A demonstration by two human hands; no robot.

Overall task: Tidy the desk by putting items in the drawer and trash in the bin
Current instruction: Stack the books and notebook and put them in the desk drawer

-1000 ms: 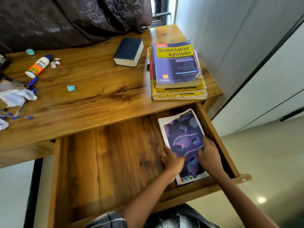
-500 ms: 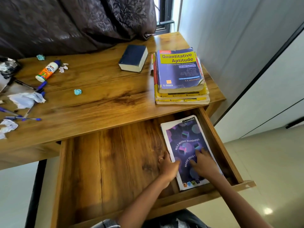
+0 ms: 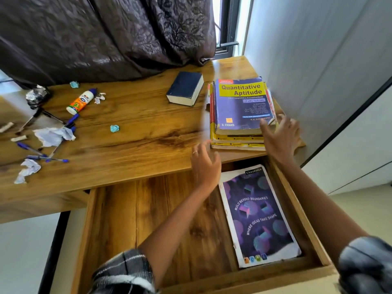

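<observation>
The stack of books (image 3: 239, 115) sits at the right end of the desk (image 3: 131, 141), directly beyond the open drawer (image 3: 148, 219) and ahead of both hands. Its long axis runs away from the person, with the spines on the left side and the cover titles reading upright toward the viewer. The right hand (image 3: 280, 136) is nearer, fingers spread and relaxed at the stack's near right corner; contact cannot be confirmed owing to blur. The left hand (image 3: 204, 164) is also relaxed and empty, just short of the stack's near left corner. A notebook (image 3: 258, 215) already lies in the drawer's right side, long axis likewise front to back. Judgement: a two-handed lift of the stack appears imminent.
</observation>
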